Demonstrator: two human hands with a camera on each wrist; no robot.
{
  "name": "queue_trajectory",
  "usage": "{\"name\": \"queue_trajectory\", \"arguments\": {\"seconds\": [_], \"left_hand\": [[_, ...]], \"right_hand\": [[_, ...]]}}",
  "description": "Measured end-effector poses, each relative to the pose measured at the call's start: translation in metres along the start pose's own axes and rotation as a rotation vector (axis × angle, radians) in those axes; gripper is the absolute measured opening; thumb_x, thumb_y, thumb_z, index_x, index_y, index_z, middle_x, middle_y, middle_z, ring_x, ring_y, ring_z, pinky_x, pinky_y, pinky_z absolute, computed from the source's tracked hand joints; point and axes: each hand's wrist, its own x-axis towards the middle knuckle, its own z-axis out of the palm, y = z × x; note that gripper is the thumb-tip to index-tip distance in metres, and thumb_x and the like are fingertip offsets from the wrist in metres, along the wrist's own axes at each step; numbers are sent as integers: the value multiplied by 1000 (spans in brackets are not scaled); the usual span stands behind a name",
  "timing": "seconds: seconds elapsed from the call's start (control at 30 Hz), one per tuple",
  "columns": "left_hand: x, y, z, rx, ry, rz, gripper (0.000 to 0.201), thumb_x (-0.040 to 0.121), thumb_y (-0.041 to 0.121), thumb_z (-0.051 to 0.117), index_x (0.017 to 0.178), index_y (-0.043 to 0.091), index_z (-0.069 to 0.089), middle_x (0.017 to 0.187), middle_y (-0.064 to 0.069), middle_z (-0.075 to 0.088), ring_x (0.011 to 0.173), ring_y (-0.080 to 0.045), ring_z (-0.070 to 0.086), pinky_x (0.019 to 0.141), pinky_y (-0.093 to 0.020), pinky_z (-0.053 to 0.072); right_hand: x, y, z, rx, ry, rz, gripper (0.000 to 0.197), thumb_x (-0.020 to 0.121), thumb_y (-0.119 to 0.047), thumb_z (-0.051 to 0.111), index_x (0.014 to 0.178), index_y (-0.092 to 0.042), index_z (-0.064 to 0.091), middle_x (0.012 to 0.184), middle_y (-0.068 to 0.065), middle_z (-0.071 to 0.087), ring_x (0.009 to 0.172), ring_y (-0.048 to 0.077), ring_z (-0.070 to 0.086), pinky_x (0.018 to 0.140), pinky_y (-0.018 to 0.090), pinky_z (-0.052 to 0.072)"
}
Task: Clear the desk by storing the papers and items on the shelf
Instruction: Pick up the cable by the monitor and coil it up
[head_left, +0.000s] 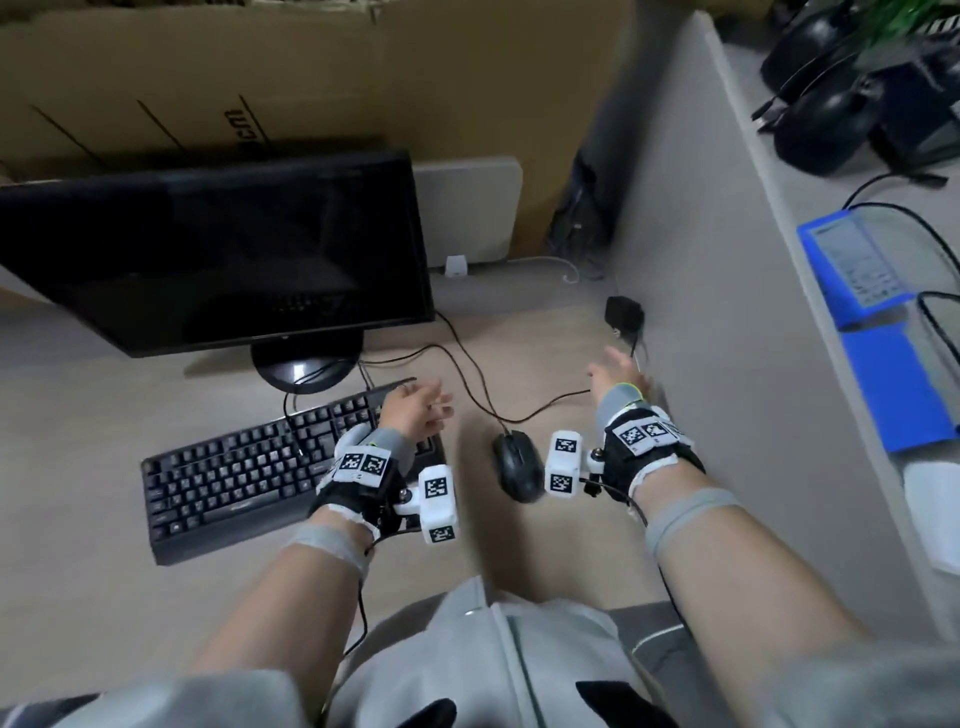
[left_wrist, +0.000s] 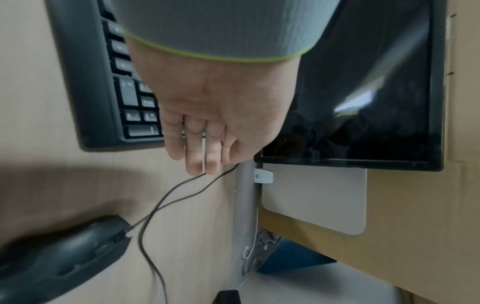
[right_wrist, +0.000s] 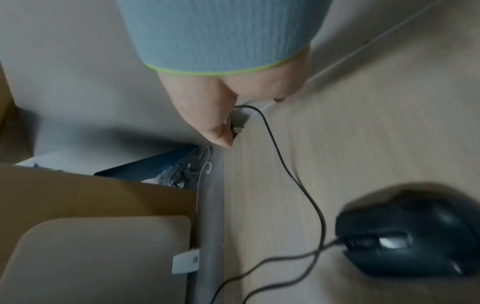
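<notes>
The light wooden desk (head_left: 104, 415) carries a black keyboard (head_left: 234, 478), a black wired mouse (head_left: 514, 465) and a small black adapter (head_left: 623, 314) by the partition. My left hand (head_left: 434, 410) hovers over the keyboard's right end with relaxed fingers and holds nothing; in the left wrist view its fingers (left_wrist: 202, 156) point toward the mouse cables (left_wrist: 176, 191). My right hand (head_left: 610, 366) is open and empty, just in front of the adapter and beside the partition. Blue folders (head_left: 878, 322) lie on the surface beyond the partition. I see no loose papers on the desk.
A dark monitor (head_left: 218, 260) stands behind the keyboard, with cardboard boxes (head_left: 260, 78) behind it. A grey partition (head_left: 701, 234) walls the desk on the right. Black cables (head_left: 467, 374) trail across the desk between my hands. Black gear (head_left: 841, 104) sits on the far-right surface.
</notes>
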Motion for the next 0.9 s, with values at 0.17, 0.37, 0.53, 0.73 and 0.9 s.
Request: {"name": "queue_trajectory", "arguments": {"seconds": [0.17, 0.37, 0.53, 0.73, 0.9], "left_hand": [[6, 24, 23, -21, 23, 48, 1, 99, 20, 52, 99, 19, 51, 85, 1, 64, 51, -4, 64, 68, -25, 43], [-7, 31, 16, 17, 53, 112, 17, 95, 22, 52, 93, 12, 66, 87, 0, 68, 74, -14, 58, 72, -27, 41], [-28, 43, -12, -8, -17, 144, 51, 97, 51, 41, 100, 9, 71, 91, -2, 73, 91, -19, 65, 85, -30, 48], [-53, 65, -78, -515, 5, 139, 35, 104, 30, 39, 86, 8, 60, 68, -7, 65, 59, -20, 63, 54, -25, 54], [-70, 70, -162, -477, -91, 150, 40, 104, 33, 33, 87, 8, 60, 49, 3, 47, 39, -11, 39, 41, -17, 35]], "right_hand": [[14, -14, -7, 178, -104, 19, 35, 88, -15, 61, 123, -9, 66, 103, 3, 66, 87, 21, 59, 78, 25, 43], [-49, -65, 26, 534, -449, -162, 22, 96, 7, 37, 92, -9, 52, 75, 11, 60, 38, 10, 48, 50, 23, 48], [-134, -97, 37, 281, -853, -367, 17, 93, -2, 50, 107, -10, 44, 79, 10, 71, 33, 12, 33, 44, 26, 45], [-217, -92, 75, 77, -1104, -468, 6, 97, -12, 54, 99, -6, 55, 81, 7, 74, 34, 10, 43, 47, 25, 51], [-257, -76, 117, -151, -1038, -479, 23, 96, -31, 58, 85, -14, 70, 60, -3, 59, 39, 8, 35, 44, 19, 38]]}}
